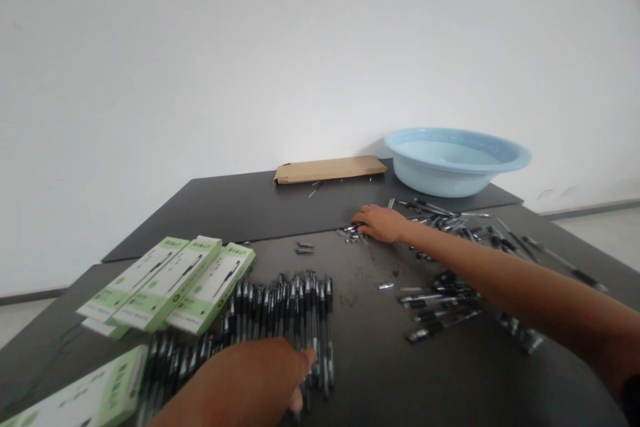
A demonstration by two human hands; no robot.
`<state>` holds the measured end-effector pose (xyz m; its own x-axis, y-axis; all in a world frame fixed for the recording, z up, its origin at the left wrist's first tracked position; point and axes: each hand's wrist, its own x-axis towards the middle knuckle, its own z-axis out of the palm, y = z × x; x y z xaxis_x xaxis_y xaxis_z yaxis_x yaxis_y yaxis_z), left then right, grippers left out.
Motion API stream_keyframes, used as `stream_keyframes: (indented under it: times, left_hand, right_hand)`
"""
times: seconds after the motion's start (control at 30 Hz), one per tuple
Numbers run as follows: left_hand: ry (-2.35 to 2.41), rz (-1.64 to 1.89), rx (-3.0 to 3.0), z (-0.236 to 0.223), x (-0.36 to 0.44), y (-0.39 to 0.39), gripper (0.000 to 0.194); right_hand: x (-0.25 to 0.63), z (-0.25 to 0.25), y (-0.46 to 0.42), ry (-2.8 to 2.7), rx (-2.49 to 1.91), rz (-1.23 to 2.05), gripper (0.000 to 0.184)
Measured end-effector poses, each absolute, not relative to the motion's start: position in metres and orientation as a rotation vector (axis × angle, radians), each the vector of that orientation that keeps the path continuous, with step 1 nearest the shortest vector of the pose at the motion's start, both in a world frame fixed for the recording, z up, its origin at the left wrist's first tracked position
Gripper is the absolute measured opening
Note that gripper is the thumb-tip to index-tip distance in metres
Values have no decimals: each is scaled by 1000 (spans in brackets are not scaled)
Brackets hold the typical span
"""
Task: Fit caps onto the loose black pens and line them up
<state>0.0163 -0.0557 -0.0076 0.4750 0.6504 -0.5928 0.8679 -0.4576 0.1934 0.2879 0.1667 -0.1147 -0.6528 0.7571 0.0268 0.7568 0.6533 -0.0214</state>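
My left hand point(255, 377) is over the front of a long row of black gel pens point(290, 310) laid side by side. Its index fingertip touches pens near the row's right end, with the thumb just below; the fingers look curled, and whatever is under them is hidden. Farther away, my right hand point(381, 222) reaches down to a cluster of small silver-and-dark pieces point(349, 236), possibly pen caps. Its fingers are bent over them, so I cannot make out what is gripped. Similar small pieces point(304, 248) lie left of it.
A heap of loose pens point(445, 300) lies under and around my right forearm. Green-and-white pen boxes point(170, 283) overlap at left, with another box point(95, 390) nearer. A light-blue basin point(445, 177) and a flat cardboard piece point(330, 170) stand at the back by the wall.
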Motion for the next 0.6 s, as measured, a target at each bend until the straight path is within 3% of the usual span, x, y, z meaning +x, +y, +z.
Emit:
stream_keyframes:
  times: [0.33, 0.6]
  left_hand:
    - [1204, -620, 2348, -7, 17, -63, 48]
    - [1280, -623, 2315, -8, 19, -63, 43]
  right_hand:
    - [292, -113, 127, -2727, -1322, -34, 34]
    - [271, -115, 219, -2582, -1505, -56, 32]
